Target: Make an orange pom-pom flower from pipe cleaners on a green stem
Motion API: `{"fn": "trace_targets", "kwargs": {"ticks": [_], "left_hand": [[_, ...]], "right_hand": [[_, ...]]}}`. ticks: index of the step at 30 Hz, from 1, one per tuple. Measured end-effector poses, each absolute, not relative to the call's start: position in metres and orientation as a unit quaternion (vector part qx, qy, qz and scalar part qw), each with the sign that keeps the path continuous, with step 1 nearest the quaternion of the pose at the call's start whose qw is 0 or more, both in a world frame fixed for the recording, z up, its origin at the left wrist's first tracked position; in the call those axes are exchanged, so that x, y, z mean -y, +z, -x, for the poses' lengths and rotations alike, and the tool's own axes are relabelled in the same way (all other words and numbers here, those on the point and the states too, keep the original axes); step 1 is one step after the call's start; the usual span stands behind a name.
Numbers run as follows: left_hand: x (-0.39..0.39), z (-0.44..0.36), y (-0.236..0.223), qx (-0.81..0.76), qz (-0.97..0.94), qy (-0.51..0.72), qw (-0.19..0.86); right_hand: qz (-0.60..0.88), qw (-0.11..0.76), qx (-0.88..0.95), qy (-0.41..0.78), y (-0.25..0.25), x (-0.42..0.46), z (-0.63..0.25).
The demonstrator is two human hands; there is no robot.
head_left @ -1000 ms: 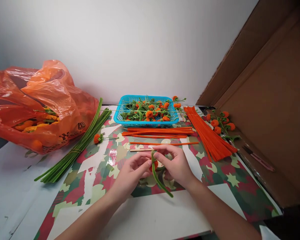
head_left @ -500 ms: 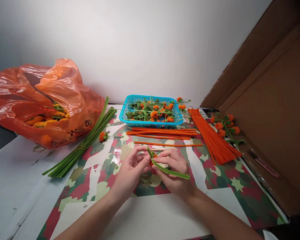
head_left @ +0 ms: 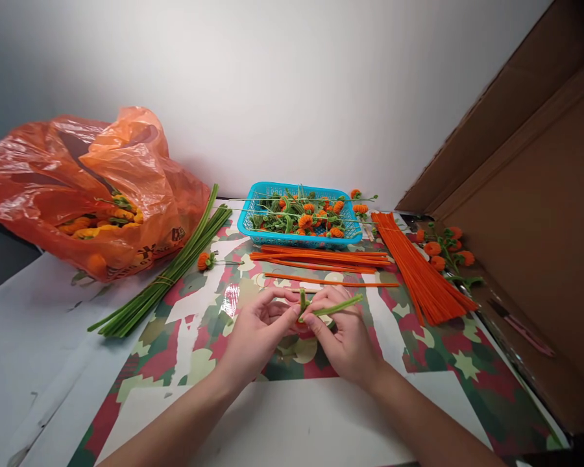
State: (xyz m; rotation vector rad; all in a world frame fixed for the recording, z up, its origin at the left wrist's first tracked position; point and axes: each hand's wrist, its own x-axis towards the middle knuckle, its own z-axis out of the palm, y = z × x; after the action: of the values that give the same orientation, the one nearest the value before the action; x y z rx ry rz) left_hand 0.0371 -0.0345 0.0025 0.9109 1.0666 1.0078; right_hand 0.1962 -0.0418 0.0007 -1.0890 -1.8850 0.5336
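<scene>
Over the front middle of the table, my left hand (head_left: 263, 327) and my right hand (head_left: 345, 340) meet fingertip to fingertip. A green pipe cleaner (head_left: 339, 305) is pinched by the right thumb and fingers, its long end pointing right and a short end standing up between the hands. The left thumb and fingers close round a small orange pipe-cleaner ball (head_left: 302, 327), mostly hidden by the fingers. Just beyond the hands lie a single orange pipe cleaner (head_left: 331, 281) and a thin pale stick (head_left: 292, 290), partly covered by fingers.
A blue basket (head_left: 299, 241) holds several orange-and-green pieces. Orange pipe cleaners (head_left: 423, 272) fan out at right, near finished pieces (head_left: 438, 250) and pink-handled scissors (head_left: 528, 336). Green pipe cleaners (head_left: 160, 282) and an orange plastic bag (head_left: 126, 162) are at left. One piece (head_left: 205, 261) lies alone.
The green pipe cleaner's long end has swung from pointing down-right across the right hand to pointing up-right. The right fingers have shifted along it. The whole view has moved slightly.
</scene>
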Motion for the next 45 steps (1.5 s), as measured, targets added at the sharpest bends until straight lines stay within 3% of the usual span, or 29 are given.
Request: {"fn": "trace_targets", "kwargs": {"ticks": [3,10,20,29,38,45], "left_hand": [[0.034,-0.037,0.005,-0.474,-0.406,0.436,0.649],[0.033,-0.039,0.005,-0.478,-0.412,0.462,0.623],[0.036,-0.037,0.002,-0.451,-0.446,0.467,0.616],[0.039,-0.044,0.003,-0.461,-0.429,0.510,0.587],[0.039,-0.047,0.007,-0.464,-0.392,0.501,0.617],[0.039,-0.045,0.003,-0.428,-0.409,0.524,0.613]], "right_hand": [[0.444,0.426,0.763,0.200,0.003,0.042,-0.197],[0.488,0.536,0.668,0.167,-0.005,0.049,-0.189],[0.465,0.430,0.742,0.219,0.001,0.046,-0.192],[0.528,0.541,0.650,0.074,-0.004,0.054,-0.178],[0.476,0.568,0.667,0.074,-0.006,0.052,-0.178],[0.464,0.534,0.705,0.040,-0.001,0.049,-0.182]]}}
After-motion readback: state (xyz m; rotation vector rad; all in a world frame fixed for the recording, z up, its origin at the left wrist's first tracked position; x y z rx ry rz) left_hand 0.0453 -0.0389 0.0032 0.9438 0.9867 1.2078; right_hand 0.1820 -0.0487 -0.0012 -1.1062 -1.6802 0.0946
